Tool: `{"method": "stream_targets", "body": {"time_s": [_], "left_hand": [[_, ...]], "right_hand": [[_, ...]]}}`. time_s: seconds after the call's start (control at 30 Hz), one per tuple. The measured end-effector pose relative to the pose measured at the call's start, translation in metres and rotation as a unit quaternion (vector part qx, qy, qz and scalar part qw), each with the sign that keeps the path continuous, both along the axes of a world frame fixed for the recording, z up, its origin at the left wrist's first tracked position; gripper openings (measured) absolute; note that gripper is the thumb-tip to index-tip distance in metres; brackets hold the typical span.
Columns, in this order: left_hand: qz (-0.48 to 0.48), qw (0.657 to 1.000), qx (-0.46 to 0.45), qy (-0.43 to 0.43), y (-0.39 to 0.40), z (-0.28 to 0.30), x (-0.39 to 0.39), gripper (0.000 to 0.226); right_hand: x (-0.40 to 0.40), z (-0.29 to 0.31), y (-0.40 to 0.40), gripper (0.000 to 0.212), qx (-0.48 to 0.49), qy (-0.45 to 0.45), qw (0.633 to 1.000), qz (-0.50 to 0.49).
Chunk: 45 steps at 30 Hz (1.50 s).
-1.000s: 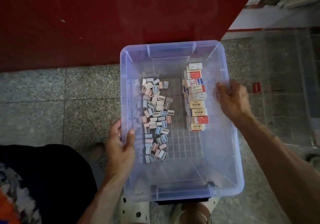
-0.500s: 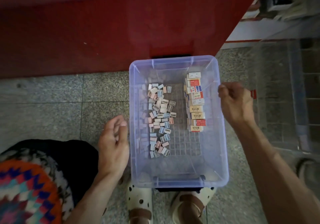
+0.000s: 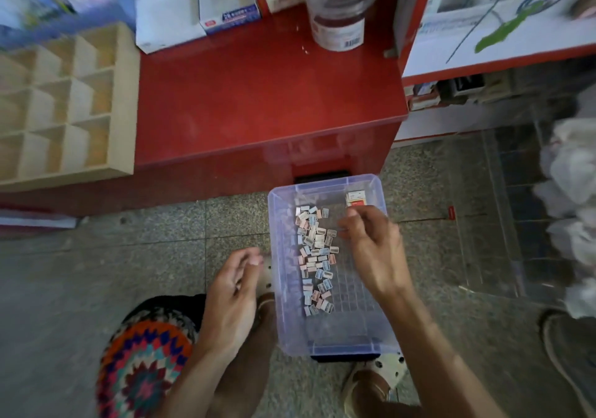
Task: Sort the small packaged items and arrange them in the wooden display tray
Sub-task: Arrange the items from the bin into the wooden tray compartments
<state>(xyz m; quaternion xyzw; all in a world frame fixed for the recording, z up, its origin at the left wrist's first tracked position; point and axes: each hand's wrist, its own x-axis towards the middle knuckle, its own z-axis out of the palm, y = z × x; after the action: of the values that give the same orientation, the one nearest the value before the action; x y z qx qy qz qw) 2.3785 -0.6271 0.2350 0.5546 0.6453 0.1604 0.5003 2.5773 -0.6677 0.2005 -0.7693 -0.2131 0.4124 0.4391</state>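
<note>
In the head view, your clear bin [image 3: 325, 337] sits on the floor [image 3: 96, 272], right in front of the red desk [image 3: 258, 95]. Inside the bin, a long heap of tiny packs [image 3: 316, 259] lies along its left side. A few bigger packs [image 3: 356, 199] lie at the bin's far right corner.

Your right hand [image 3: 374, 250] hangs over the bin, above its right half, and covers most of the bigger packs. Its fingers are bent loosely and you cannot tell if they hold anything. Your left hand [image 3: 232, 291] is just outside the bin's left wall. Its fingers are loosely curled and hold nothing.

The wooden tray [image 3: 64, 104] with its square boxes sits on the desk, far to the left of the bin and further from you. A big clear jar [image 3: 338, 7] and white boxes [image 3: 193, 4] stand at the desk's back, beyond the bin.
</note>
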Motion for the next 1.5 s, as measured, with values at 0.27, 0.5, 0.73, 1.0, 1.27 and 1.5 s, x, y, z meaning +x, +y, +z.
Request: {"method": "stream_targets", "body": {"time_s": [0.27, 0.5, 0.73, 1.0, 1.27, 1.5], "left_hand": [[-0.118, 0.992, -0.011, 0.040, 0.064, 0.009, -0.026, 0.033], [-0.266, 0.960, -0.074, 0.053, 0.153, -0.065, -0.042, 0.021], [-0.323, 0.943, -0.059, 0.055, 0.171, -0.191, -0.066, 0.004], [-0.232, 0.972, -0.038, -0.011, 0.137, -0.295, -0.082, 0.038], [-0.252, 0.964, 0.009, -0.085, 0.133, -0.314, -0.075, 0.044], [-0.287, 0.955, 0.032, -0.076, 0.139, -0.318, -0.077, 0.048]], "right_hand": [[-0.017, 0.013, 0.048, 0.024, -0.011, 0.004, 0.998, -0.058], [-0.047, -0.078, 0.100, 0.035, -0.050, -0.044, 0.981, -0.184], [-0.087, -0.223, 0.075, 0.029, -0.118, -0.070, 0.975, -0.173], [-0.112, -0.377, 0.036, 0.081, -0.219, -0.104, 0.970, 0.032], [-0.132, -0.412, 0.055, 0.069, -0.237, -0.235, 0.938, 0.090], [-0.147, -0.407, 0.067, 0.065, -0.212, -0.095, 0.972, -0.035]]}}
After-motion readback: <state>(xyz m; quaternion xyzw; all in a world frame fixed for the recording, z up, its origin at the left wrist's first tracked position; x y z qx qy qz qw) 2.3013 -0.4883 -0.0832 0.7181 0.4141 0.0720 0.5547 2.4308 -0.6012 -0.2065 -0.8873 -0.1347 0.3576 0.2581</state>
